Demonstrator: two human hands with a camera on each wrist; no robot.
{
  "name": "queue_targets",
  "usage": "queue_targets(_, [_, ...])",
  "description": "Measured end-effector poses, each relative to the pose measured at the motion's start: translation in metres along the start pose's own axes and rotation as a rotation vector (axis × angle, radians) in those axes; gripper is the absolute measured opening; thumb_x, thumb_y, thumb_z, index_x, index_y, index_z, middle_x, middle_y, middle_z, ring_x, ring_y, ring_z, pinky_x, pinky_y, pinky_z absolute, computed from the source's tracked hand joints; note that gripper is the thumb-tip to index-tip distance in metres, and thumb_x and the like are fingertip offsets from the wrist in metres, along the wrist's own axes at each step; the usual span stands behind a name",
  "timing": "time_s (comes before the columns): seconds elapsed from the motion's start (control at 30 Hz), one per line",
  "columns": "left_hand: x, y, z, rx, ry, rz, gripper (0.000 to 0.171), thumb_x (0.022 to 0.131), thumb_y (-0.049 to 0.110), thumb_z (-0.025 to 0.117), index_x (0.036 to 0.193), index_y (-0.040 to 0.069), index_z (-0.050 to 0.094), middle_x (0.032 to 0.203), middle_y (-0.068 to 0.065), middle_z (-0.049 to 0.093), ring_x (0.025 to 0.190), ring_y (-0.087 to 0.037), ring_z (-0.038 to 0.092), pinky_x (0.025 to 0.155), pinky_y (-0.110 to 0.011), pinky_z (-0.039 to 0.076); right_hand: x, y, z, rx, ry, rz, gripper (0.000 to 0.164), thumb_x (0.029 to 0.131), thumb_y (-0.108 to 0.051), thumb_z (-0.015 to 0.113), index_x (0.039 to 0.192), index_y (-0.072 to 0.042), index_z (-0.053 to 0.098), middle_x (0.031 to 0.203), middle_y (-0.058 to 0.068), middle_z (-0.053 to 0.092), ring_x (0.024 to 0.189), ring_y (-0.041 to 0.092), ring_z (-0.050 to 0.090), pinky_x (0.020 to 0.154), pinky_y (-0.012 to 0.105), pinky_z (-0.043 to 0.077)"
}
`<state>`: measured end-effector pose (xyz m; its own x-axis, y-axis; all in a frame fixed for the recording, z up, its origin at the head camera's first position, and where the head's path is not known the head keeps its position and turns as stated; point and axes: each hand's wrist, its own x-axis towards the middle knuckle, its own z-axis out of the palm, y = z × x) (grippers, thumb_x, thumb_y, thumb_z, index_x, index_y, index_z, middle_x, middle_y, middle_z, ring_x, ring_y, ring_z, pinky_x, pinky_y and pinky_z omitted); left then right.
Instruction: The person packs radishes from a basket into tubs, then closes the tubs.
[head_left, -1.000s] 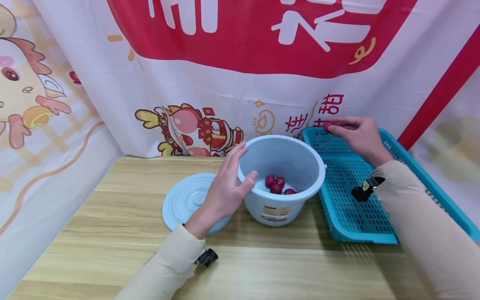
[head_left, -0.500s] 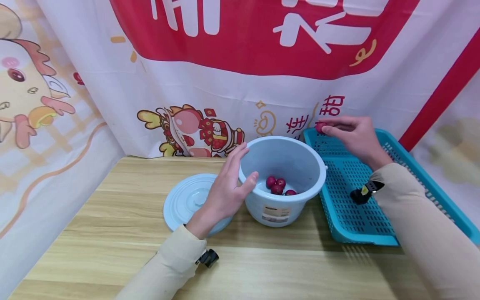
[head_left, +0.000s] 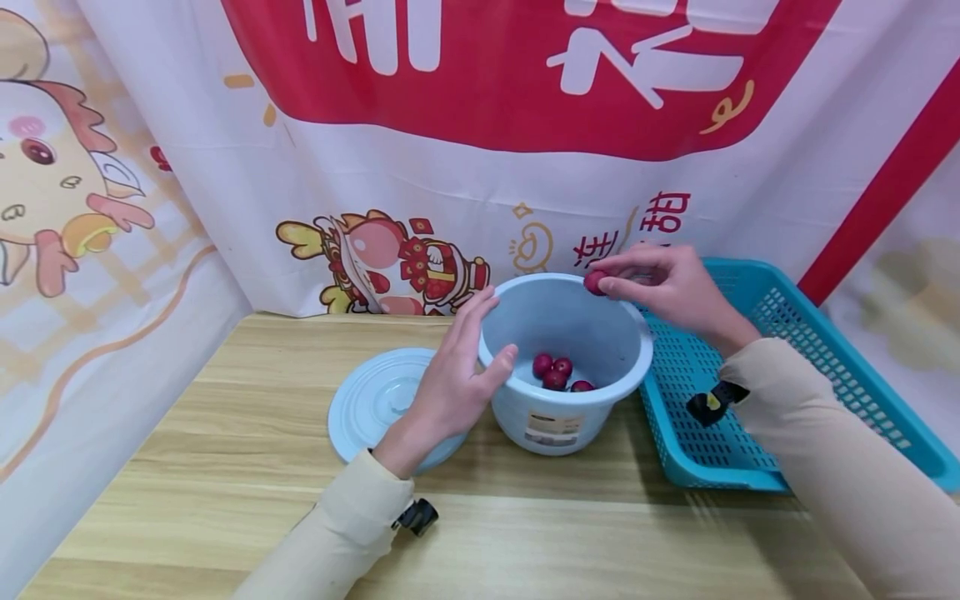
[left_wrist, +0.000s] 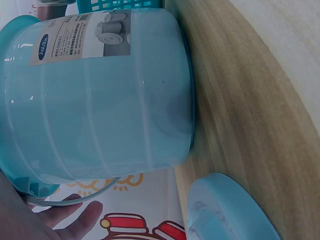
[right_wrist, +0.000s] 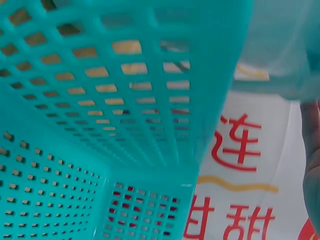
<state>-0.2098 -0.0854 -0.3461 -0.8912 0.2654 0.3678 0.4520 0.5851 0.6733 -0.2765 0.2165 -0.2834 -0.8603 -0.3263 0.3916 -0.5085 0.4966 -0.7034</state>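
Observation:
A light blue bucket (head_left: 512, 412) stands upright on the table, several dark red plums (head_left: 555, 380) lying on its bottom. My left hand (head_left: 455, 371) rests against the bucket's left rim, fingers straight along the outside and thumb over the front edge. In the left wrist view its fingers (left_wrist: 82, 220) show beside the bucket's wall (left_wrist: 110, 115) and thin handle. Over the bucket's back right rim, my right hand (head_left: 671, 287) pinches one plum (head_left: 596, 282) between thumb and fingers. Only part of that hand (right_wrist: 311, 145) shows in the right wrist view; the plum is hidden there.
A teal perforated basket (head_left: 678, 473) stands directly right of the bucket, beneath my right forearm. Left of the bucket lies its round blue lid (head_left: 360, 404), partly covered by my left wrist. A printed cloth (head_left: 420, 167) hangs behind the wooden table (head_left: 225, 467).
My right hand has moved left with the plum, from above the basket's back edge to the bucket's rim. The left hand stays in place on the bucket.

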Motion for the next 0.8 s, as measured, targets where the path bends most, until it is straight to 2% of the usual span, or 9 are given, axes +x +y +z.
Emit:
queue_targets(0.1, [0.000, 0.000, 0.000, 0.000, -0.001, 0.000, 0.078, 0.100, 0.055, 0.046, 0.167, 0.021, 0.030, 0.176, 0.014, 0.019, 0.162, -0.019, 0.028, 0.123, -0.064, 0.040, 0.001, -0.004, 0.009, -0.042, -0.041, -0.029, 0.034, 0.093, -0.022, 0.082, 0.127, -0.018, 0.078, 0.118, 0.005, 0.078, 0.099, 0.011, 0.075, 0.080, 0.018, 0.062])
queue_targets(0.2, [0.000, -0.001, 0.000, 0.001, 0.000, 0.003, 0.078, 0.100, 0.056, 0.046, 0.167, 0.020, 0.030, 0.177, 0.014, 0.019, 0.162, -0.019, 0.028, 0.123, -0.064, 0.039, 0.002, -0.004, 0.018, -0.127, -0.061, -0.086, 0.032, 0.092, -0.025, 0.084, 0.123, -0.020, 0.079, 0.114, 0.002, 0.079, 0.097, 0.014, 0.075, 0.081, 0.020, 0.062])
queue_targets(0.37, [0.001, 0.000, 0.000, 0.006, -0.005, 0.003, 0.078, 0.100, 0.056, 0.046, 0.167, 0.020, 0.029, 0.177, 0.012, 0.019, 0.163, -0.020, 0.027, 0.122, -0.064, 0.040, 0.003, -0.001, 0.026, -0.228, -0.065, -0.167, 0.032, 0.091, -0.024, 0.085, 0.122, -0.019, 0.080, 0.110, -0.001, 0.078, 0.096, 0.013, 0.072, 0.081, 0.025, 0.062])
queue_targets(0.53, [0.001, 0.001, -0.001, 0.003, -0.008, 0.010, 0.075, 0.104, 0.054, 0.043, 0.168, 0.019, 0.029, 0.178, 0.009, 0.018, 0.164, -0.022, 0.026, 0.123, -0.066, 0.038, 0.006, 0.000, 0.025, -0.248, -0.071, -0.170, 0.033, 0.092, -0.026, 0.083, 0.124, -0.018, 0.079, 0.112, -0.001, 0.078, 0.099, 0.014, 0.073, 0.084, 0.027, 0.063])
queue_targets(0.8, [0.002, -0.001, 0.001, -0.005, -0.015, 0.059, 0.067, 0.112, 0.052, 0.033, 0.166, 0.013, 0.032, 0.179, 0.008, 0.014, 0.165, -0.024, 0.024, 0.130, -0.061, 0.030, 0.010, 0.002, 0.024, -0.274, -0.100, -0.177, 0.035, 0.093, -0.027, 0.082, 0.126, -0.016, 0.077, 0.116, 0.002, 0.079, 0.103, 0.019, 0.075, 0.089, 0.047, 0.066])
